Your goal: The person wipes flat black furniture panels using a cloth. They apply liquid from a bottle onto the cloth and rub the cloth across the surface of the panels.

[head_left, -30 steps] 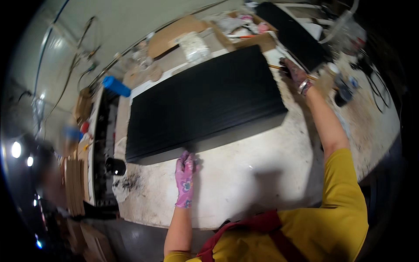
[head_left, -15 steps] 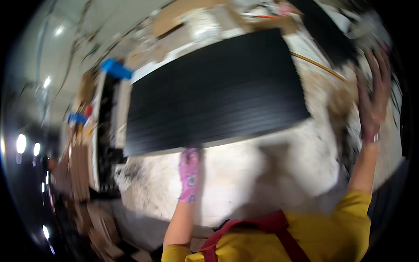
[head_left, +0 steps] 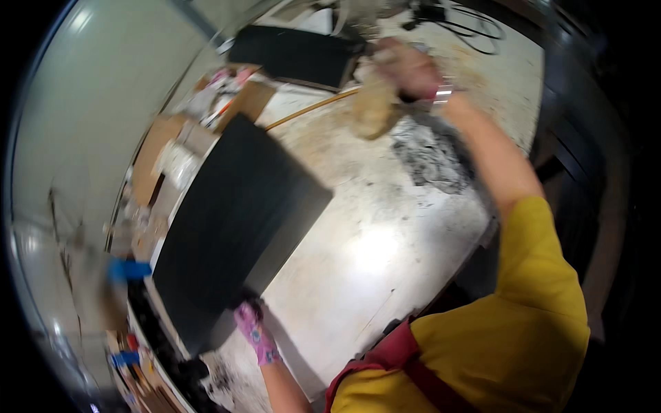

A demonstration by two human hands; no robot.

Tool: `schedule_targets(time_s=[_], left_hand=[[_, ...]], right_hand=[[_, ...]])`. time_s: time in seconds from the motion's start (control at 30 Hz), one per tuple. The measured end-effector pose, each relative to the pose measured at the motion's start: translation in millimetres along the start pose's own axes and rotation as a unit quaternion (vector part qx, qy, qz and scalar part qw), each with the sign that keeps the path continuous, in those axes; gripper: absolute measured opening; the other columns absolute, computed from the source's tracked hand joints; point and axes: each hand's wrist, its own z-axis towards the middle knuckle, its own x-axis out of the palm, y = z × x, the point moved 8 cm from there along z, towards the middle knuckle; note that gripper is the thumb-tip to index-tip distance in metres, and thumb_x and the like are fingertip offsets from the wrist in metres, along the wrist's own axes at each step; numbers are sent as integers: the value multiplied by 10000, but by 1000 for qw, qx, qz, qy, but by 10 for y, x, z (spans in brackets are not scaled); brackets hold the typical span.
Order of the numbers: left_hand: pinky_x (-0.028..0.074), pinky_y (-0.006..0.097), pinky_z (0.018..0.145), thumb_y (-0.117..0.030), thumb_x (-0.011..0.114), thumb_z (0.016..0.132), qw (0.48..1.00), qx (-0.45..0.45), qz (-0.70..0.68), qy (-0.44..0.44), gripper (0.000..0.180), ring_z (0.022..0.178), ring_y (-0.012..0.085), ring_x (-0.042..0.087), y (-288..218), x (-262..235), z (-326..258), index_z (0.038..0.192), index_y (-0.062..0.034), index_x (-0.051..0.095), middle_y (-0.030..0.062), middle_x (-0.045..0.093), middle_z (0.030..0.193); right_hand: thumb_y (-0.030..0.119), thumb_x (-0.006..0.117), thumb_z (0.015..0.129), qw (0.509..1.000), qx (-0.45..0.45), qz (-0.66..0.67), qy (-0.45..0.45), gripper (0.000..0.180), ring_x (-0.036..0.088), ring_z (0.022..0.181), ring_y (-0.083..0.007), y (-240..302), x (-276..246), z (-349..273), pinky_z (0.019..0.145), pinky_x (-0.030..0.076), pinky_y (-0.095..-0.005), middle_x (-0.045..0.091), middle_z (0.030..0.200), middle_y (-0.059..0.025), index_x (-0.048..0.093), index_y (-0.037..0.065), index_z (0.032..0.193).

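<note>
A large flat black panel [head_left: 227,213] lies on the worn white tabletop. My left hand [head_left: 255,330], in a pink patterned glove, is closed at the panel's near edge. Something dark shows at its fingertips, but what it holds is hidden. My right hand [head_left: 413,72] is bare and reaches to the far part of the table. Motion smears its fingers, so their grip is unclear. Just below it is a blurred yellowish lump [head_left: 375,107], perhaps touching the hand. A crumpled, black-stained sheet [head_left: 432,155] lies beneath the right wrist.
A second black panel [head_left: 296,56] lies at the far side. A thin yellow-brown stick [head_left: 313,109] rests near it. Cardboard [head_left: 248,103] and clear plastic wrap [head_left: 180,164] clutter the left back. A black cable [head_left: 475,31] coils at the far right. A blue object [head_left: 129,270] sits at the left edge.
The view has turned to the right. My right hand, raised with fingers spread before, is now at the yellowish lump. My left hand stays by the panel's near edge.
</note>
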Motion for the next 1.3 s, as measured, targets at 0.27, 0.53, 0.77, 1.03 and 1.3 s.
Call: schedule_targets(time_s=[0.27,0.53,0.77,1.03,1.3], left_hand=[[491,255,732,-172,561,937,1000,-10,8,-28,207,809,120,558,135,80,128,1060,-7,547,35,590,917],[493,297,876,-190,543,959,1000,-13,7,-8,237,914,124,557,19,137,-47,1115,-13,520,40,569,1011],[477,259,839,-108,526,944,996,-34,-46,-75,214,921,137,567,150,74,-144,1121,12,520,105,582,1043],[540,290,813,-26,512,938,985,-111,-94,-94,190,873,160,568,-197,599,-167,1113,33,467,114,561,1016],[486,285,803,-136,560,941,988,-21,-112,-103,214,831,130,543,77,410,-216,1058,12,459,67,557,935]], right_hand=[[304,550,920,980,-29,-186,-59,488,527,1193,-282,-1532,-1466,173,997,394,-336,532,1312,-151,478,43,1325],[269,534,921,899,-34,-422,-109,492,466,1257,-299,-1428,-1441,264,1031,380,-348,472,1370,-153,431,118,1378],[361,534,931,947,-244,-87,189,445,492,1219,-247,955,1367,557,1015,392,-346,495,1360,-97,505,141,1317],[506,437,931,879,-330,-156,308,562,578,1101,-341,2214,4121,1212,985,401,-389,616,1163,-198,607,25,1168],[643,400,895,852,-256,-245,386,674,638,947,-357,2001,4344,928,866,472,-417,668,963,-205,703,44,951]])
